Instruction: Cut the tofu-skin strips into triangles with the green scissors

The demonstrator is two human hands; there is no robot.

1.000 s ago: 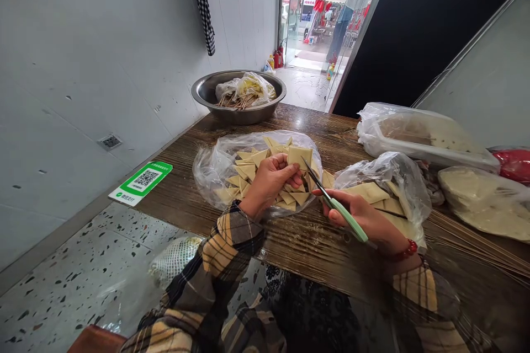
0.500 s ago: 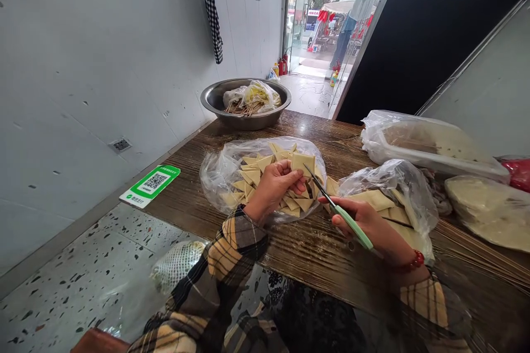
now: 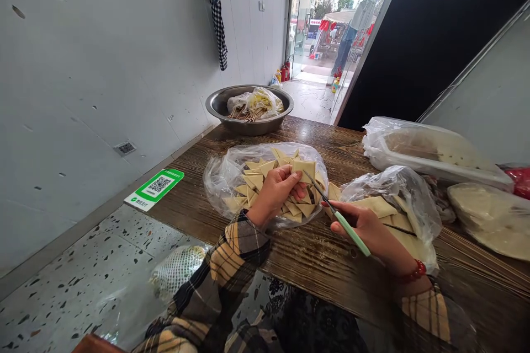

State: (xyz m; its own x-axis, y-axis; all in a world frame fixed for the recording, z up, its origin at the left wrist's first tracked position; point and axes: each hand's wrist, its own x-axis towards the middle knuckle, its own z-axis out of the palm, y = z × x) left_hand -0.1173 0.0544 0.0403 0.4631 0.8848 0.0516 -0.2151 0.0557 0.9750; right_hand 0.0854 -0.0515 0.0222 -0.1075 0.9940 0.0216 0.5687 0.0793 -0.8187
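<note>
My left hand (image 3: 278, 190) pinches a folded square of tofu skin (image 3: 304, 170) above a plastic bag. In my right hand (image 3: 364, 226) is a pair of scissors (image 3: 348, 229) with mint green handles, its blades reaching the tofu skin's lower edge. Whether the blades are apart is hard to make out. Below, several cut tofu skin triangles (image 3: 253, 179) lie heaped on the clear plastic bag (image 3: 219, 176). Larger uncut tofu skin pieces (image 3: 376, 206) rest in another clear bag (image 3: 393, 176) beside my right hand.
A steel basin (image 3: 250, 128) holding bagged skewers stands at the table's far end. On the right are a wrapped white tray (image 3: 439, 165), a bag of pale sheets (image 3: 488, 220) and thin sticks (image 3: 484, 262). A green QR card (image 3: 155, 187) lies at the left edge.
The view has shifted slightly, so everything sits a little lower. The scissor blades look closer together against the tofu skin. My left hand keeps its hold.
</note>
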